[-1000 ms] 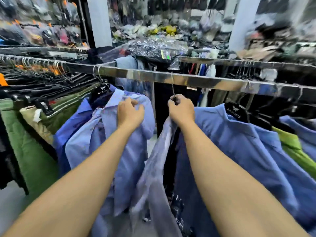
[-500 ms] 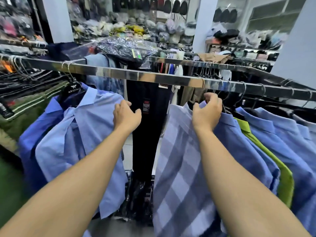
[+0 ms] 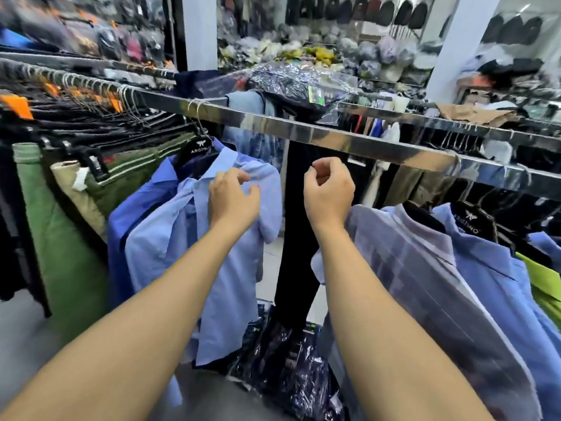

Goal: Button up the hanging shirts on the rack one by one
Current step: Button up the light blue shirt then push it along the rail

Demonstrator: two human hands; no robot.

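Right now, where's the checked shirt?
Head view, right side: the checked shirt hangs below the rack rail, just under the right hand, with a plain blue shirt next on its right.

The left hand (image 3: pixel 233 199) rests on a light blue shirt (image 3: pixel 194 247) hanging at nine o'clock from the rail (image 3: pixel 334 135); the right hand (image 3: pixel 329 189), fingers curled, holds nothing; a checked shirt (image 3: pixel 425 284) hangs at four o'clock.
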